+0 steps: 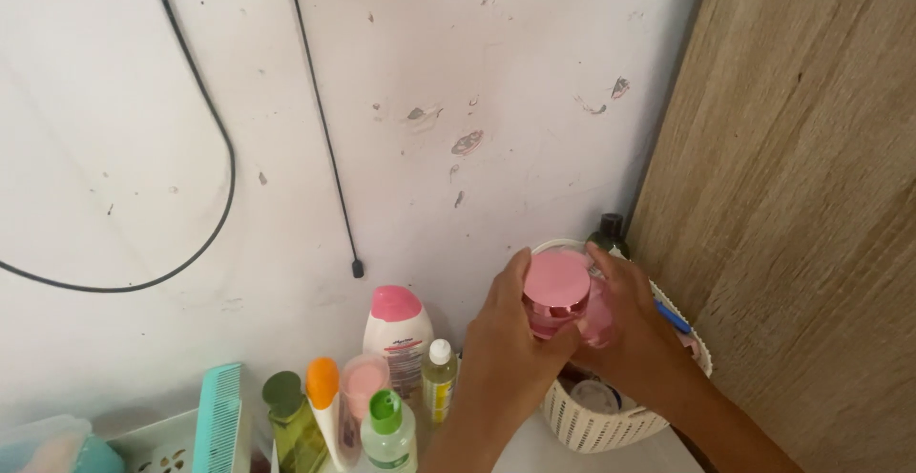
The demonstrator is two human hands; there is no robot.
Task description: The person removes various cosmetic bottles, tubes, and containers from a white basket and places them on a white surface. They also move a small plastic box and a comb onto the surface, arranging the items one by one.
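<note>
Both my hands hold a pink jar [563, 306] with a round pink lid, raised above a white woven basket [601, 425]. My left hand [506, 349] grips the lid side from the left, thumb and fingers curled around it. From the right, my right hand [634, 325] wraps the jar's body. The jar's lower part is hidden by my fingers.
The basket holds a dark bottle [609, 232], a blue item [673, 318] and small jars. To its left stand a white bottle with a pink cap [398, 335], a small yellow bottle [439, 378], green-capped bottles [386, 430], an orange-capped tube [324, 401] and a teal comb [219, 416]. A wooden panel [811, 206] is on the right. Black cables [224, 148] hang on the white wall.
</note>
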